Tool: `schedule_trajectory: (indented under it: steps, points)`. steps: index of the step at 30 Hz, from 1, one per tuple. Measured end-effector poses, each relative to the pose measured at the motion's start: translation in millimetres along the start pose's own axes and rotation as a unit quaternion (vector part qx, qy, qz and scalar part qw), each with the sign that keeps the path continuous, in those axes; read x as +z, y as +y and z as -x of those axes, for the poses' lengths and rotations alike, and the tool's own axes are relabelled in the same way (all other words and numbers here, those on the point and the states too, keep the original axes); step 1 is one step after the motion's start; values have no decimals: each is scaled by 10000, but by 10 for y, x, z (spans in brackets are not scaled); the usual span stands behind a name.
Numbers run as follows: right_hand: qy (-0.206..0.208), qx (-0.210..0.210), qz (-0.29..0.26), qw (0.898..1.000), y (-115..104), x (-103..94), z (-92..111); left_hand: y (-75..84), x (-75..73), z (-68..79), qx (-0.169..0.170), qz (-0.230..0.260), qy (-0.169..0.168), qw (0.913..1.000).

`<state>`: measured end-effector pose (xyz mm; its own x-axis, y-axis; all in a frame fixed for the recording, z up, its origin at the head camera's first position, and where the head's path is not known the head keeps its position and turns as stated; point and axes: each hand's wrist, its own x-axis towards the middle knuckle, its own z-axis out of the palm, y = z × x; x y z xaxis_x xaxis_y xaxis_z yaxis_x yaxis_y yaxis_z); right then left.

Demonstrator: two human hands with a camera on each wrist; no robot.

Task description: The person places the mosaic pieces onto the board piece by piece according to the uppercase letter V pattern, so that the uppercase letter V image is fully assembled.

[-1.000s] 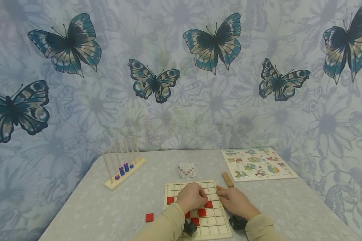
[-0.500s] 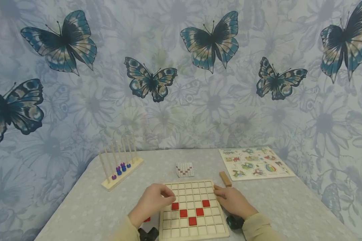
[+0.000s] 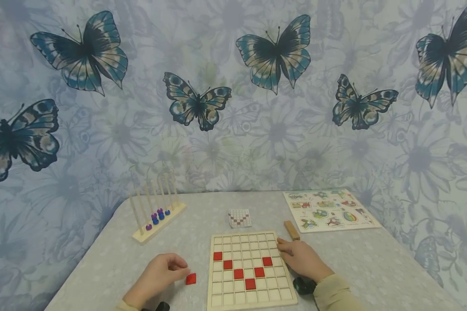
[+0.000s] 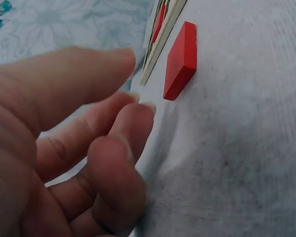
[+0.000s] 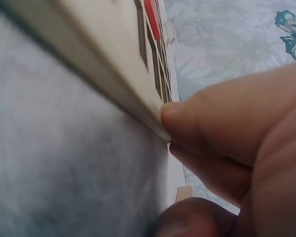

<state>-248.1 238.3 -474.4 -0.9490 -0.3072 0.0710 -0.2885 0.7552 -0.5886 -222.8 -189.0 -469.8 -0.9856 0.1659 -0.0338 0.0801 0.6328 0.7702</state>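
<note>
A red square tile (image 3: 191, 278) lies on the table left of a wooden grid board (image 3: 273, 284). My left hand (image 3: 159, 274) is beside this tile, holding nothing; the left wrist view shows a gap between its thumb and bent fingers and the loose tile (image 4: 181, 61). Several red tiles sit in the board's cells in a slanted V, its left arm longer than its right. At the board's right edge, my right hand (image 3: 303, 259) touches the rim with its fingertips, which the right wrist view shows against the board's side (image 5: 103, 74).
A small card (image 3: 239, 218) with a printed grid pattern stands behind the board. Near the right hand lies a wooden block (image 3: 292, 230), with a picture puzzle board (image 3: 315, 222) behind it. A peg stand (image 3: 144, 236) with purple and blue beads stands at the back left.
My left hand has moved from over the board leftward to the loose red tile, leaving the tiles on the board uncovered. The right hand has stayed at the board's edge.
</note>
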Motion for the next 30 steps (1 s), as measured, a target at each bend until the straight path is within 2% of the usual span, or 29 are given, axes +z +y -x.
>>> schedule_trajectory:
  steps: [6,14,17,24,30]
  points:
    - [48,-26,-39,10000,19,-16,-4,-5,45,-4,29,-102,-332,9994]
    - [40,-46,-5,10000,26,-18,0,1,63,12,110,-187,-338,9992]
    - [45,-26,-18,10000,30,-8,-3,2,61,17,78,-214,-211,9995]
    - [64,-23,11,10000,26,15,-1,14,79,25,-53,-371,387,9985]
    - [47,-10,-10,10000,10,21,9,6,89,29,-92,-492,543,9973]
